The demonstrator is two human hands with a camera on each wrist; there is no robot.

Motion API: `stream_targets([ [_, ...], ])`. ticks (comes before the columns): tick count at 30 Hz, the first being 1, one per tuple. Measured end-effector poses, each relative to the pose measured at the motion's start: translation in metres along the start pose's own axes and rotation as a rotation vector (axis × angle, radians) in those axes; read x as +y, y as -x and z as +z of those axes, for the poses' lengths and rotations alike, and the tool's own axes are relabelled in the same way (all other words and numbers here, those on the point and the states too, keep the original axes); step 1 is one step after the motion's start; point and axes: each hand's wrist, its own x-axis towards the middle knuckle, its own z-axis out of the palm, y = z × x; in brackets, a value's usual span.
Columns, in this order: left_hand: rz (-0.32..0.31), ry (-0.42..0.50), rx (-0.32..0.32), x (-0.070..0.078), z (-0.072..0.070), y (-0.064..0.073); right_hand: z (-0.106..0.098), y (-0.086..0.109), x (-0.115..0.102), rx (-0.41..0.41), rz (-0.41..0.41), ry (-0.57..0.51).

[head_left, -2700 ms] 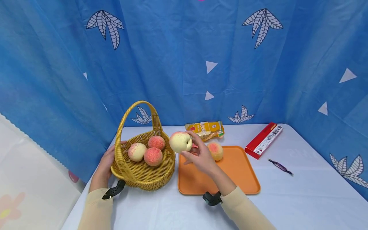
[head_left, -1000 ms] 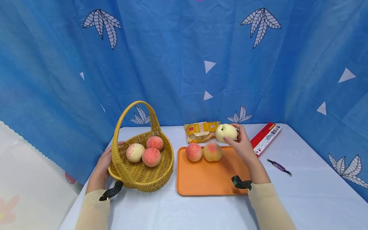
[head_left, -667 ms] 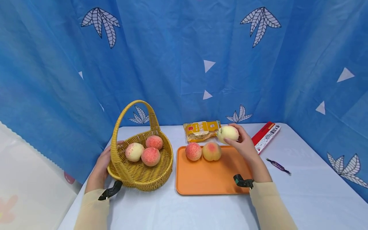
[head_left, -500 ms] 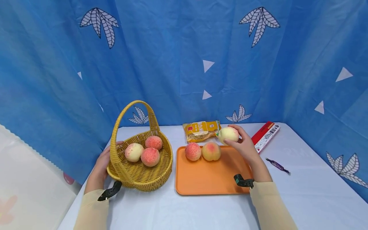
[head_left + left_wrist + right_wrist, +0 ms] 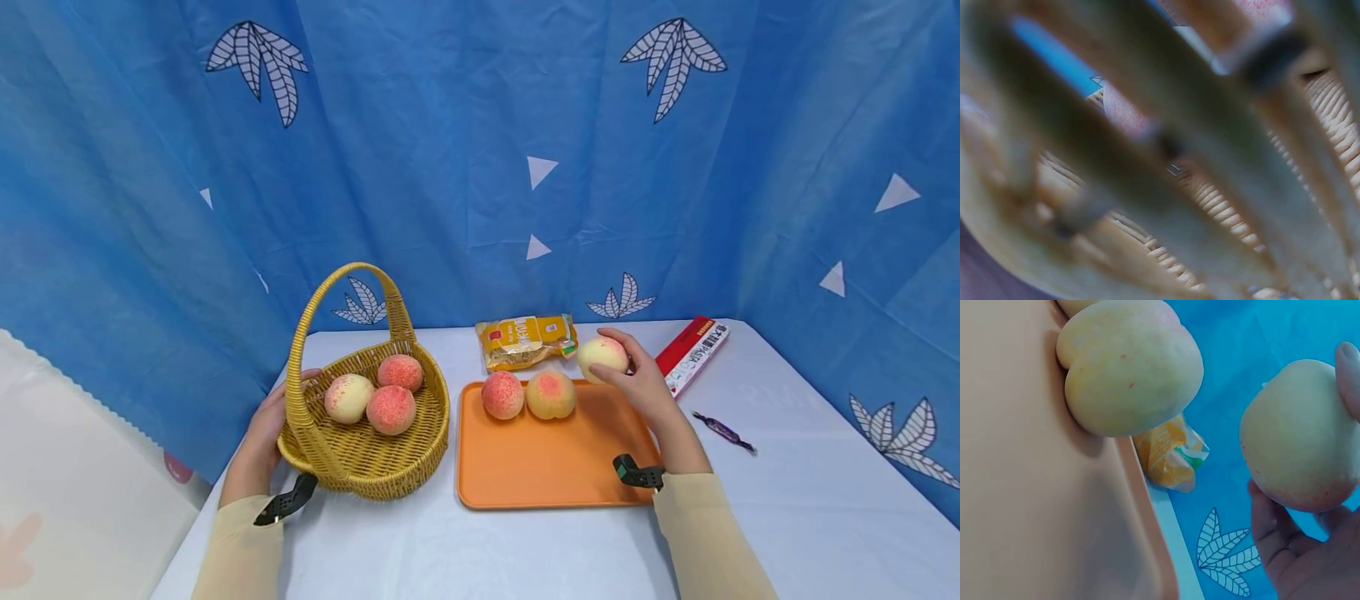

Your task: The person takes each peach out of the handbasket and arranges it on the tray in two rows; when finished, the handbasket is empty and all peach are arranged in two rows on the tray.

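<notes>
Head view — right hand point(image 5: 643, 385) holding peach point(image 5: 600, 358) near tray point(image 5: 555, 467) edge, left hand point(image 5: 266, 425) at basket point(image 5: 390, 485) — grip unclear

Pale peach point(image 5: 602, 358), one: shifted, in the fingers point(image 5: 1265, 522) of the right hand point(image 5: 647, 390), from beside the right rim of the basket point(image 5: 408, 482) to the far right of the tray point(image 5: 540, 467); turned, stem hollow now out of head view.
Yellow packet point(image 5: 525, 342): right end, lately overlapped by the fruit, uncovered.
Red peach point(image 5: 503, 395), orange-yellow peach point(image 5: 551, 394): formerly part-hidden, now whole.
</notes>
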Motion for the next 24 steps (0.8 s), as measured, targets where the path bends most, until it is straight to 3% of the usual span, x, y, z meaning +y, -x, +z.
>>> stream_targets([
  [10, -0.008, -0.005, 0.002, -0.001, 0.0, -0.002, 0.0, 0.005, 0.005, -0.033, 0.055, 0.151],
  [15, -0.008, -0.006, 0.001, -0.001, 0.0, -0.002, 0.001, 0.001, 0.012, -0.044, 0.046, 0.226],
  [24, -0.002, -0.01, 0.007, 0.001, 0.001, 0.002, 0.005, -0.002, 0.025, -0.055, 0.007, 0.484],
])
